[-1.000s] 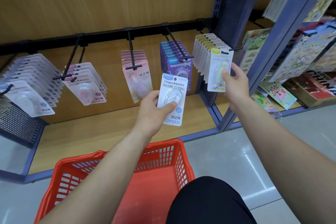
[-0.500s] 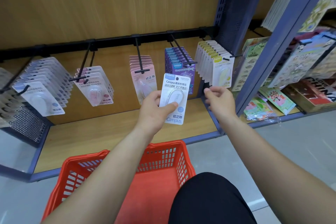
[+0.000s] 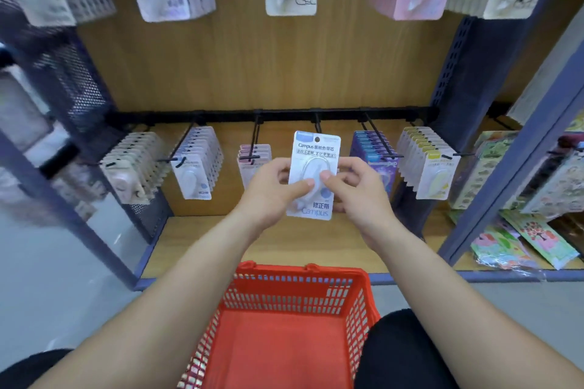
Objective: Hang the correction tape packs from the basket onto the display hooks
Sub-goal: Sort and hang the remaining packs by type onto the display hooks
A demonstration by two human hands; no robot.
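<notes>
Pack [image 3: 314, 174] stands upright between both hands, long axis running 12 to 6, hole [image 3: 317, 139] at the 12 o'clock end. Left hand [image 3: 273, 189] pinches its 9 o'clock edge, thumb across the front. Right hand [image 3: 357, 191] pinches the 3 o'clock edge likewise, so neither is nearer. Just beyond the hole, at 12 o'clock, a hook [image 3: 317, 126] juts from the rail [image 3: 284, 115]; what hangs on it is hidden. Matching packs [image 3: 192, 172] hang at 9 o'clock, past the pink ones [image 3: 252, 155]. Basket [image 3: 297, 271] sits at 6 o'clock. The coming move likely means steering the hole onto a hook tip.
</notes>
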